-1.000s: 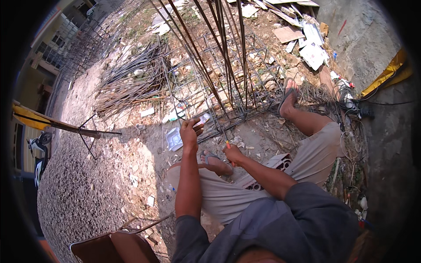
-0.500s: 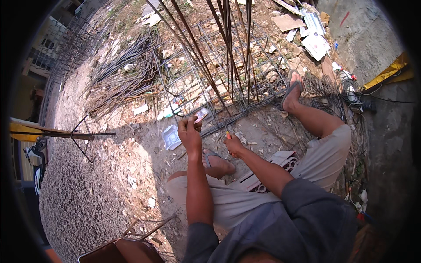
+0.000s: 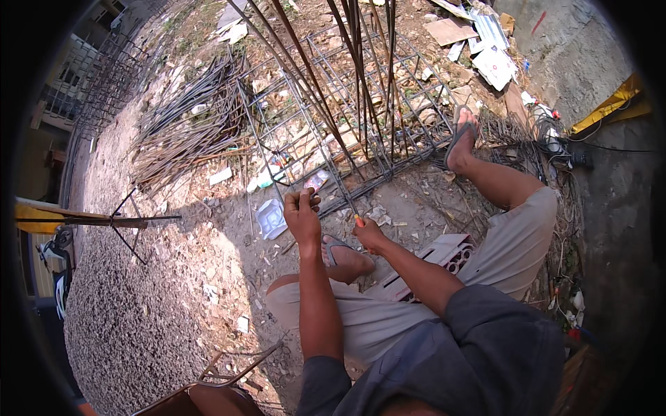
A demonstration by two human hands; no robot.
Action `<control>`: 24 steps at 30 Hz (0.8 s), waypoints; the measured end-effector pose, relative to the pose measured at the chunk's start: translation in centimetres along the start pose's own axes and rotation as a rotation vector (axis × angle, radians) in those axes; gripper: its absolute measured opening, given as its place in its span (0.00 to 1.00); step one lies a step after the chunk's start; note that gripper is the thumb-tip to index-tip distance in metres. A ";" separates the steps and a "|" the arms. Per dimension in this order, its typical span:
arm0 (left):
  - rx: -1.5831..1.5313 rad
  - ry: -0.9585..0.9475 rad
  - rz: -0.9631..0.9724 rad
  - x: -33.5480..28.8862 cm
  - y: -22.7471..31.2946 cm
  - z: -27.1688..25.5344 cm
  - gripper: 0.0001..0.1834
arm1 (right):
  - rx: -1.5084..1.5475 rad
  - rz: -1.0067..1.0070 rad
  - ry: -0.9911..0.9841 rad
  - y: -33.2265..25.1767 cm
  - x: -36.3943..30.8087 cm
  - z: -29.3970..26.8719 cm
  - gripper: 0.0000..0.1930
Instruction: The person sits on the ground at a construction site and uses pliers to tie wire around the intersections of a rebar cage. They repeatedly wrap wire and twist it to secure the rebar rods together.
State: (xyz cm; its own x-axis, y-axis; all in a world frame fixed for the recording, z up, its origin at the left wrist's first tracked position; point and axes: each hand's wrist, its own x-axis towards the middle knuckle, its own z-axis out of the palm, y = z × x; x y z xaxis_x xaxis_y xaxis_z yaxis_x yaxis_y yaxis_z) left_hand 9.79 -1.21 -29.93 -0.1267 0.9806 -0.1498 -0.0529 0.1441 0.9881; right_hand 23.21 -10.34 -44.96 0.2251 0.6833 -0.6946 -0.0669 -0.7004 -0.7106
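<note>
My right hand [image 3: 372, 236] is wrapped round the orange handle of a tool [image 3: 359, 221] with a thin metal shaft that points at the rebar mat. Just left of it, my left hand [image 3: 303, 216] is raised with its fingers pinched together. A short dark rod or wire end shows by those fingers, but what they hold is too small to name. Both hands are over the near edge of a rebar mat [image 3: 336, 179] lying on the ground. Several tall rebars [image 3: 360, 76] stand up from the mat.
A pile of loose rebar [image 3: 198, 125] lies to the left. Near my left foot is a white plastic tray [image 3: 270, 219]. A block with round holes [image 3: 440, 260] lies by my legs. A metal-framed chair [image 3: 208, 388] stands lower left; cardboard and sheet scraps [image 3: 494, 66] are far right.
The tool's handle has swung slightly left and down in my right hand. My left hand stays pinched in nearly the same place. The whole view has shifted a little.
</note>
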 end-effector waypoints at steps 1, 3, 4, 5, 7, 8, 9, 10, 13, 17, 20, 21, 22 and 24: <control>-0.004 -0.007 0.000 0.0 -0.1 0.0 0.09 | -0.046 -0.027 -0.032 -0.1 0.0 -0.6 0.17; 0.033 -0.020 0.000 0.0 -0.1 -0.1 0.09 | -0.066 -0.025 -0.071 -0.6 0.6 -2.6 0.19; 0.051 -0.024 0.001 -0.1 -0.2 -0.2 0.09 | -0.039 0.007 -0.077 -1.1 1.2 -4.0 0.19; 0.057 -0.039 -0.003 -0.2 -0.6 -0.3 0.09 | -0.010 0.039 -0.084 -1.3 1.2 -4.8 0.19; 0.060 -0.096 0.006 0.2 -1.4 0.7 0.09 | -0.179 -0.143 0.095 0.8 1.6 -5.1 0.21; 0.056 -0.117 -0.023 0.2 -1.5 1.2 0.09 | -0.263 -0.229 0.182 2.0 1.7 -5.0 0.22; 0.058 -0.128 -0.052 0.1 -1.7 1.0 0.09 | -0.246 -0.177 0.194 2.4 1.2 -4.7 0.22; 0.060 -0.139 -0.082 0.0 -1.8 0.9 0.09 | -0.239 -0.154 0.206 2.7 0.5 -4.5 0.23; 0.155 -0.200 -0.152 0.1 -2.5 1.3 0.08 | -0.339 -0.084 0.245 4.3 -0.8 -6.0 0.25; 0.338 -0.347 -0.196 0.5 -4.3 2.5 0.12 | -0.562 0.005 0.255 7.0 -1.6 -10.5 0.31; 0.366 -0.431 -0.280 -0.6 -4.2 4.9 0.14 | -0.836 -0.010 0.405 8.7 -1.6 -11.5 0.38; 0.372 -0.449 -0.291 -0.4 -5.1 5.0 0.14 | -0.968 -0.033 0.472 8.2 -1.8 -10.9 0.42; 0.377 -0.466 -0.302 -0.2 -5.9 5.1 0.14 | -0.564 -0.034 0.267 6.7 -1.0 -11.0 0.41; 0.380 -0.485 -0.433 -1.0 -6.3 5.5 0.14 | 0.253 0.026 -0.140 1.2 -0.2 -11.4 0.41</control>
State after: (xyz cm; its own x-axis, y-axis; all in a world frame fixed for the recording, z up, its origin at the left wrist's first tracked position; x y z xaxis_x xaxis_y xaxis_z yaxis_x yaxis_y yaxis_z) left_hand 15.68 -2.37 -35.84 0.2828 0.7615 -0.5832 0.3582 0.4802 0.8007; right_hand 34.15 -13.68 -44.43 0.0849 0.6996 -0.7095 -0.3149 -0.6568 -0.6852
